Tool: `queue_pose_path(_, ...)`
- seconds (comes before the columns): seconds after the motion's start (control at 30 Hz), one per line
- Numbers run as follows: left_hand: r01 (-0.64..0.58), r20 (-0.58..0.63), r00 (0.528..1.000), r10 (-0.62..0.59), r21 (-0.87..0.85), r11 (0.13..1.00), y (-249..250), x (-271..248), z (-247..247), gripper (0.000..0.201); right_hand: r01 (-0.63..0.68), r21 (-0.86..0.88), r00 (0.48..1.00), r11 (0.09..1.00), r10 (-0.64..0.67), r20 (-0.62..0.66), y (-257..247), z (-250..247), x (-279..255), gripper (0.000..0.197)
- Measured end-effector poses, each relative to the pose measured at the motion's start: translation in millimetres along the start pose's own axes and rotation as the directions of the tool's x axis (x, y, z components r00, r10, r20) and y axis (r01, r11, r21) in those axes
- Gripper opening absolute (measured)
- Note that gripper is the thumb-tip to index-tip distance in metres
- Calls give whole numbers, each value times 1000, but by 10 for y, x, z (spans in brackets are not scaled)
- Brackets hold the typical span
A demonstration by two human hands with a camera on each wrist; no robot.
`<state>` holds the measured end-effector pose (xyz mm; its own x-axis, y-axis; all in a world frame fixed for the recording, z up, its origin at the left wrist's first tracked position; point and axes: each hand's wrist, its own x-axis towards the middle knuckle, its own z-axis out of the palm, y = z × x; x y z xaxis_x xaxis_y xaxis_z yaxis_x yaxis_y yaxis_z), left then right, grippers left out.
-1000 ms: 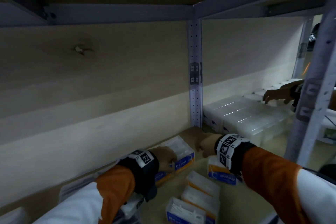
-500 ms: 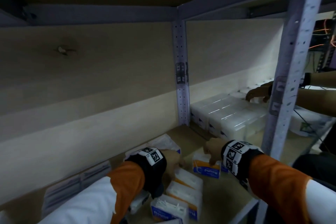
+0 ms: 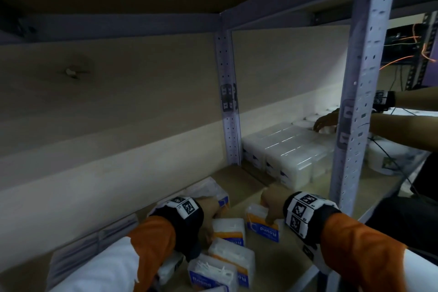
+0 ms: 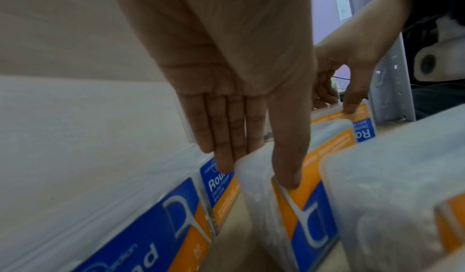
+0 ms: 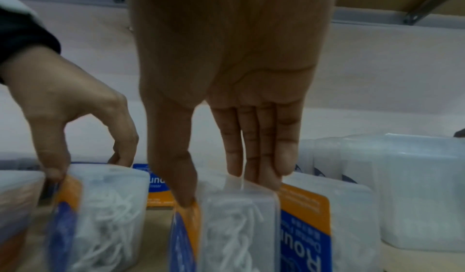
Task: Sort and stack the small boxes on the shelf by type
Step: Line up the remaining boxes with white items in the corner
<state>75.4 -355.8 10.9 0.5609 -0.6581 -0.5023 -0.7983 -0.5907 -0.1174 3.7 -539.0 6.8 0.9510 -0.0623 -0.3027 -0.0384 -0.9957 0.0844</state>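
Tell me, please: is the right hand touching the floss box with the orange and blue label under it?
Touching. The right wrist view shows the right hand pinching the floss box, thumb on one face and fingers on the other.

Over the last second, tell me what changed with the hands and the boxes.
The left hand left the wrapped box by the back wall, drew back toward the front and now grips the middle floss-pick box, thumb on its label. The right hand dropped onto the separate floss-pick box and pinches its top. The clear containers in the next bay stayed put.
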Motion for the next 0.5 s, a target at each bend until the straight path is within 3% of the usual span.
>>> queue_pose_path(0.17, 50, 24, 998, -55, 193, 980, 2, 44, -17, 45, 10, -10, 1000, 1000, -10, 6, -12, 16, -97, 46)
queue_pose_path(0.33, 49, 47, 998, -51, 37, 998, 90, 74, -145, 51, 5, 2, 1000, 1000, -5, -16, -24, 28, -151, 45)
queue_pose_path(0.5, -73, 37, 997, 73, -10, 997, 273, 154, -183, 54, -26, 40, 999, 999, 27, -28, -45, 48, -170, 53)
